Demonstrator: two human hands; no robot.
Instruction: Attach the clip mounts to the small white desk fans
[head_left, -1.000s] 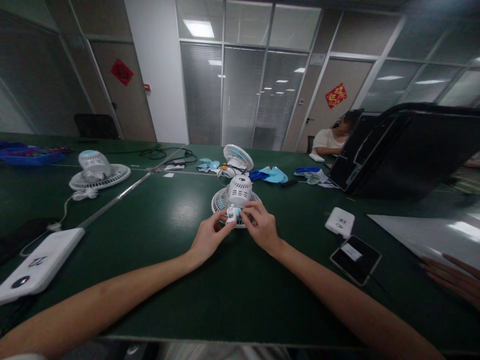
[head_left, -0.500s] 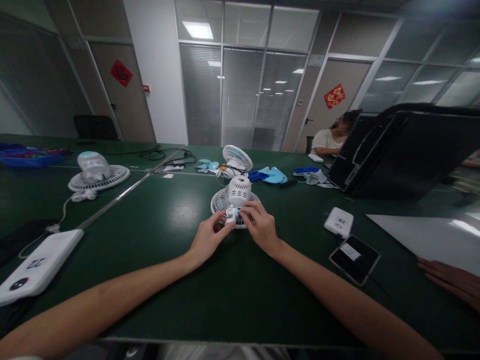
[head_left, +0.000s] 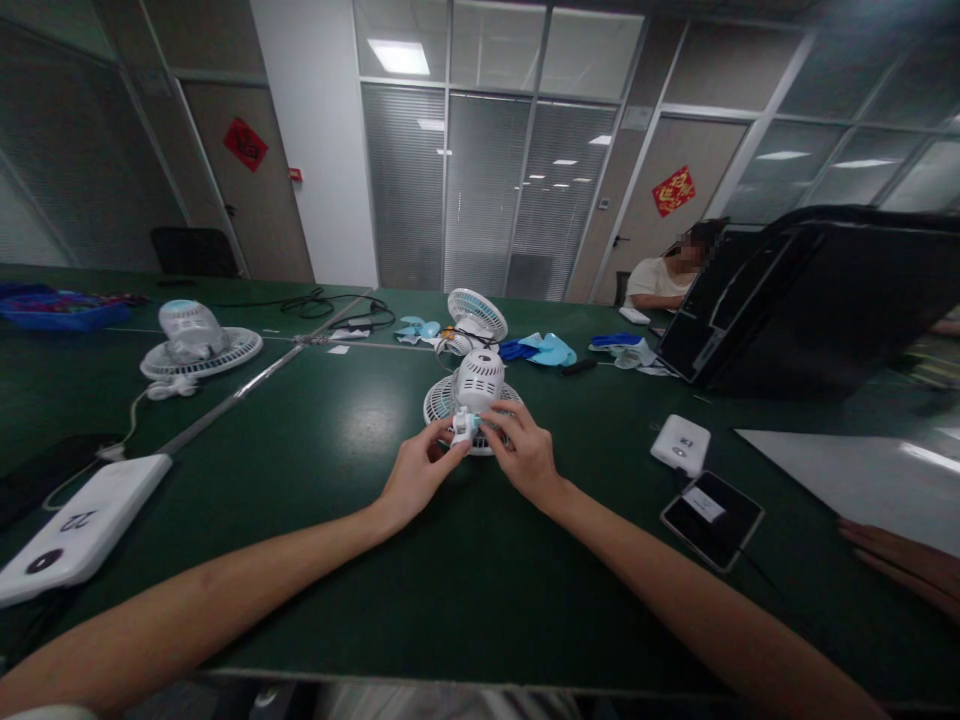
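A white fan (head_left: pixel 480 380) lies grille-down on the green table in front of me, its rounded motor housing upward. At its near side is a white clip (head_left: pixel 462 424) with a small light-blue knob (head_left: pixel 475 421). My left hand (head_left: pixel 420 467) is closed on the clip between thumb and fingers. From the other side, my right hand (head_left: pixel 523 450) pinches the light-blue knob with thumb and fingertips. The fingertips partly cover both parts, and the near grille edge shows just behind them.
Another fan (head_left: pixel 471 315) and light-blue blades (head_left: pixel 551 350) lie beyond. A third fan (head_left: pixel 199 340) stands left, near a white power bank (head_left: pixel 75 530). At right are a smaller power bank (head_left: pixel 679 444), a phone (head_left: pixel 712 518), a black case (head_left: pixel 810 300) and another person's hand (head_left: pixel 900 562).
Both hands stay on the clip and knob in nearly the same place. The whole view has shifted very slightly.
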